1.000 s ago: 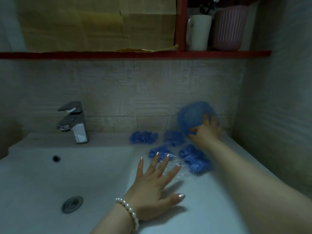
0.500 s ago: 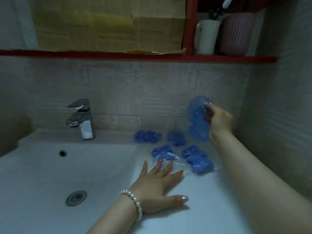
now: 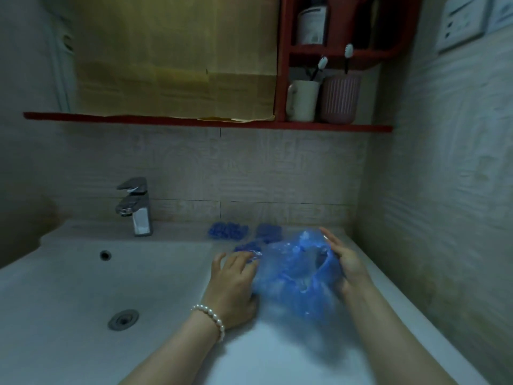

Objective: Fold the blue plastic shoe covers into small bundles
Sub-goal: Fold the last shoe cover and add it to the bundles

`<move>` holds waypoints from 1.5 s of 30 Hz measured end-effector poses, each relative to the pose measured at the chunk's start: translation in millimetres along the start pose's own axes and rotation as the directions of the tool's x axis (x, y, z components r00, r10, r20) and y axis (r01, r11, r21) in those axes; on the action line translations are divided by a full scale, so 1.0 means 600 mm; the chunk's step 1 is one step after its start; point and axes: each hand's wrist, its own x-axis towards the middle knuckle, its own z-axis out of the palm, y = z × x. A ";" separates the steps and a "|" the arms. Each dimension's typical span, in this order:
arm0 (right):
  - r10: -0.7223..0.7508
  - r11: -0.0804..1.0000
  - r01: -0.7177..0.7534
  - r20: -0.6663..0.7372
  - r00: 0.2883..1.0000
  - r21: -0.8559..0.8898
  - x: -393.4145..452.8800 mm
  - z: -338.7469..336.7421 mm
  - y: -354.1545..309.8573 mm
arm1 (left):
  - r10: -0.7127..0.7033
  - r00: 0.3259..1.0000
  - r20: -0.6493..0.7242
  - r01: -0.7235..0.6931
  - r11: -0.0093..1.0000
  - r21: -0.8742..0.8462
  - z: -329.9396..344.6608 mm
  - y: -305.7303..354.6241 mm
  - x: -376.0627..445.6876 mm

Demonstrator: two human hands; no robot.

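A loose, translucent blue plastic shoe cover (image 3: 295, 273) hangs spread between my two hands just above the white counter (image 3: 277, 357) to the right of the basin. My left hand (image 3: 231, 287), with a pearl bracelet on the wrist, grips its left edge. My right hand (image 3: 348, 263) holds its right side at the elastic opening. Behind the cover, three small folded blue bundles lie on the counter near the wall: one (image 3: 227, 231) at the left, one (image 3: 268, 232) beside it, and one (image 3: 248, 247) closer, partly hidden by the cover.
The white sink basin (image 3: 69, 287) with its drain (image 3: 123, 319) lies to the left, with a chrome faucet (image 3: 135, 209) behind it. A red shelf (image 3: 194, 122) above carries a white cup (image 3: 302, 101) and a pink ribbed cup (image 3: 340, 99) with toothbrushes. A tiled wall closes off the right side.
My right hand brought the shoe cover down from near the back wall toward me. My left hand lifted off the counter and took hold of the cover's left edge. The camera tilted up.
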 end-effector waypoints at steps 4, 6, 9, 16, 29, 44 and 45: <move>0.056 0.996 -0.059 -0.039 0.998 -0.067 -0.018 -0.012 0.013 | -0.348 0.937 0.015 0.230 0.586 -0.777 -0.012 0.079 0.003; 0.030 0.996 -0.035 -0.066 0.997 -0.079 -0.015 -0.018 0.019 | -0.469 0.852 0.232 0.327 0.130 -0.936 -0.024 0.106 0.010; -0.001 1.000 -0.001 -0.078 0.997 -0.022 -0.001 -0.031 0.023 | -0.495 0.794 0.354 0.347 -0.109 -0.931 -0.028 0.109 0.012; 0.062 0.956 0.048 0.359 0.931 -0.289 -0.018 -0.009 0.031 | -0.530 0.841 0.111 0.383 0.437 -0.814 -0.020 0.116 -0.005; -0.715 0.325 0.236 -0.074 0.696 -0.916 -0.026 -0.009 0.038 | -0.682 0.723 -0.110 0.636 0.719 -0.281 -0.026 0.062 -0.007; -0.175 0.517 0.381 0.341 0.924 -0.766 -0.029 -0.008 0.050 | -0.390 0.842 -0.374 0.279 0.907 -0.316 -0.008 0.032 -0.012; -0.142 0.556 0.370 0.354 0.924 -0.744 -0.033 -0.005 0.050 | -0.348 0.862 -0.368 0.249 0.924 -0.291 -0.008 0.034 -0.011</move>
